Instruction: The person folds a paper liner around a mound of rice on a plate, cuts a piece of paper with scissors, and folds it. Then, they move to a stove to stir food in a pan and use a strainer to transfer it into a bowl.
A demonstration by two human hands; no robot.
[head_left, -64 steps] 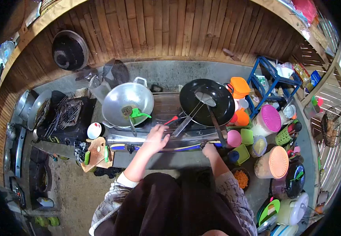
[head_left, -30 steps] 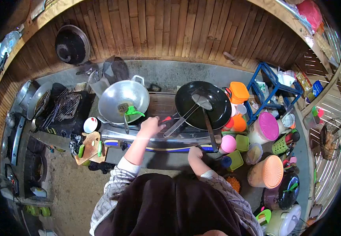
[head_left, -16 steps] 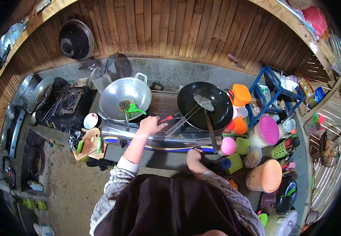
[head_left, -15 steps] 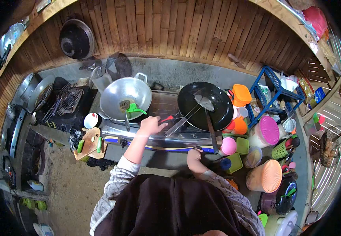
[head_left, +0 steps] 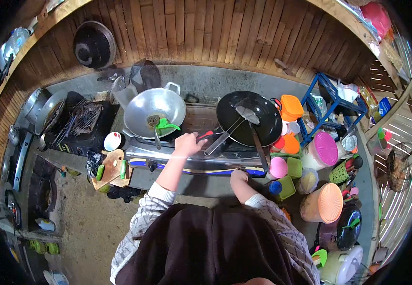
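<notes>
The black wok [head_left: 232,107] sits on the right side of the gas stove [head_left: 198,160]. A skimmer [head_left: 247,114] and a dark-handled spatula [head_left: 259,147] lie across it. My left hand [head_left: 188,144] is closed around the wok's black-and-red handle [head_left: 206,135]. At the stove's front panel, my right hand [head_left: 239,178] has its fingers closed at the spot of the right knob, which they cover. On the left burner stands a silver wok [head_left: 141,107] holding a ladle [head_left: 154,120] and a bright green utensil [head_left: 167,124].
Left of the stove are a cutting board [head_left: 113,168] with green vegetables, a white bowl [head_left: 112,141] and a blackened grill stove [head_left: 83,123]. Colourful containers [head_left: 322,203] crowd the right side, below a blue rack [head_left: 336,102]. A bamboo wall [head_left: 206,33] rises behind.
The view has shifted slightly. My left hand keeps hold of the wok handle, and my right hand stays at the knob with its wrist turned a little.
</notes>
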